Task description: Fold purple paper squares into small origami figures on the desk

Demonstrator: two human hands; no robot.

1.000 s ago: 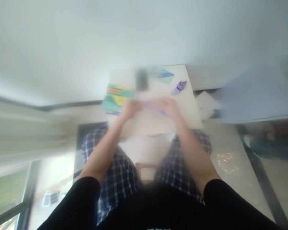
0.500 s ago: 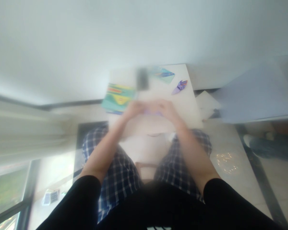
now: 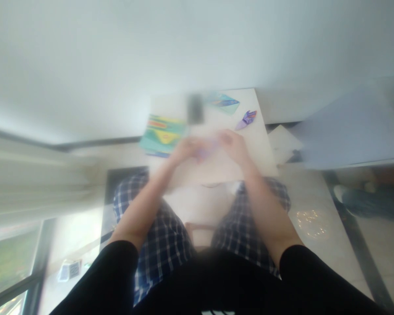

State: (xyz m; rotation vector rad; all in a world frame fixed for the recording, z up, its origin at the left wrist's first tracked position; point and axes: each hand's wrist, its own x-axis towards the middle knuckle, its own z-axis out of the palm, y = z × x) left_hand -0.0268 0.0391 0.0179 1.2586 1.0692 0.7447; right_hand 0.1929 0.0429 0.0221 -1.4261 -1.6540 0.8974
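Between my two hands is a piece of purple paper (image 3: 210,147), blurred, its folds too faint to make out. My left hand (image 3: 191,148) is closed on its left end. At its upper right end, the fingers of my right hand (image 3: 232,143) are pinched on the paper. Both hands are over the small white table (image 3: 256,159). A folded purple paper figure (image 3: 247,119) lies just beyond my right hand. Farther back rests a teal and blue folded paper (image 3: 226,103).
A green and yellow packet (image 3: 162,133) lies at the table's left side, with a dark blurred object (image 3: 195,109) at the back. The wall (image 3: 197,48) rises behind the table. A grey panel (image 3: 354,131) stands to the right. Another person's leg (image 3: 371,201) shows at far right.
My right hand has moved slightly up and right, and my hands are farther apart. The purple paper now slants up to the right between them. The things on the table stay put.
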